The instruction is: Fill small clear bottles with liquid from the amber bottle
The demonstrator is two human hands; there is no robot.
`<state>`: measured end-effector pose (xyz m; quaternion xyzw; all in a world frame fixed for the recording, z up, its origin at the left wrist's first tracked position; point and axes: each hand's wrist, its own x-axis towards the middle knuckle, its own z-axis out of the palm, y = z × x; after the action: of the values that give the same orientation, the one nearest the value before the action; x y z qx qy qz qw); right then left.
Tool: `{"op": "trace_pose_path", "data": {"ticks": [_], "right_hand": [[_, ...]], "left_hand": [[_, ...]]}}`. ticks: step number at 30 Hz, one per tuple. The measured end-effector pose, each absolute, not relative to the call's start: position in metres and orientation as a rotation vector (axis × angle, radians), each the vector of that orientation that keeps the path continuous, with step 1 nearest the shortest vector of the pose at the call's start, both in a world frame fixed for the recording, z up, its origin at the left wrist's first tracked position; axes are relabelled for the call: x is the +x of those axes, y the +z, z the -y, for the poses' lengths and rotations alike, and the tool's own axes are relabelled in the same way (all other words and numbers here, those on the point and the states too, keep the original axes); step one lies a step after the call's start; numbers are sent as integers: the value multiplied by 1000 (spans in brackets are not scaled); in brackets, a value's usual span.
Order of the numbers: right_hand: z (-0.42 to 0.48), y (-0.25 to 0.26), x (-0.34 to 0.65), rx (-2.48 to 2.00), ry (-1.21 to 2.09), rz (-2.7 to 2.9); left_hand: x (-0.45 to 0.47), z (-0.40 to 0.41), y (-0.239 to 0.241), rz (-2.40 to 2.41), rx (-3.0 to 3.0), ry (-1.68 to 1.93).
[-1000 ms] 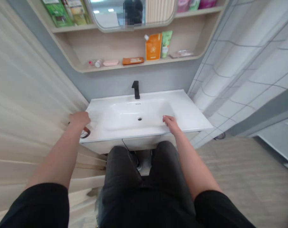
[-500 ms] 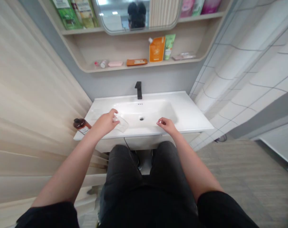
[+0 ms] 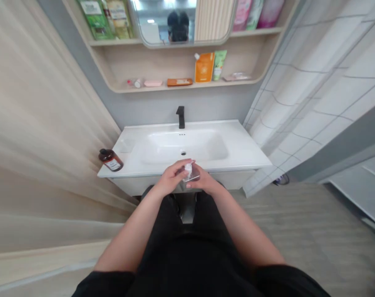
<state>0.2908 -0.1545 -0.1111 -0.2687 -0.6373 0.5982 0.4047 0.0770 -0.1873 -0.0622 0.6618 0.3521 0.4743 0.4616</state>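
Observation:
A small clear bottle with a white top point(image 3: 193, 177) is held between my two hands, just in front of the basin's near edge. My left hand point(image 3: 172, 177) grips it from the left, its thumb and fingers around the white top. From the right, my right hand point(image 3: 205, 180) wraps its fingers round the clear body, hiding part of it. Behind the hands lies the white sink basin point(image 3: 156, 144) with a black faucet point(image 3: 181, 117) at its back. A brown bottle with a white label point(image 3: 111, 160) lies tilted on the counter's left end.
A faint clear, flat item point(image 3: 125, 145) rests on the counter's left side. Above hangs a shelf point(image 3: 138, 53) holding an orange pouch point(image 3: 204, 67), a green tube point(image 3: 219, 65) and several small items. A beige curtain point(image 3: 51, 144) borders the left; white tiled surfaces point(image 3: 314, 115) the right.
My left hand has carried the clear bottle rightward and toward me. My right hand has come in from the right and now holds it too. The view has shifted slightly.

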Motion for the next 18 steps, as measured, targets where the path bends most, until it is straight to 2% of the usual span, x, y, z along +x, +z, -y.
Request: {"op": "trace_pose_path", "data": {"ticks": [5, 9, 13, 18], "right_hand": [[167, -92, 299, -637, 1383, 1778], [179, -80, 292, -690, 1270, 1804], [179, -85, 286, -844, 1198, 1759], [174, -93, 289, -880, 1200, 1718]], "left_hand": [[74, 194, -56, -798, 1661, 1072], [87, 198, -60, -861, 1489, 1241], [99, 201, -66, -919, 1307, 1304], [86, 201, -59, -900, 1365, 1257]]}}
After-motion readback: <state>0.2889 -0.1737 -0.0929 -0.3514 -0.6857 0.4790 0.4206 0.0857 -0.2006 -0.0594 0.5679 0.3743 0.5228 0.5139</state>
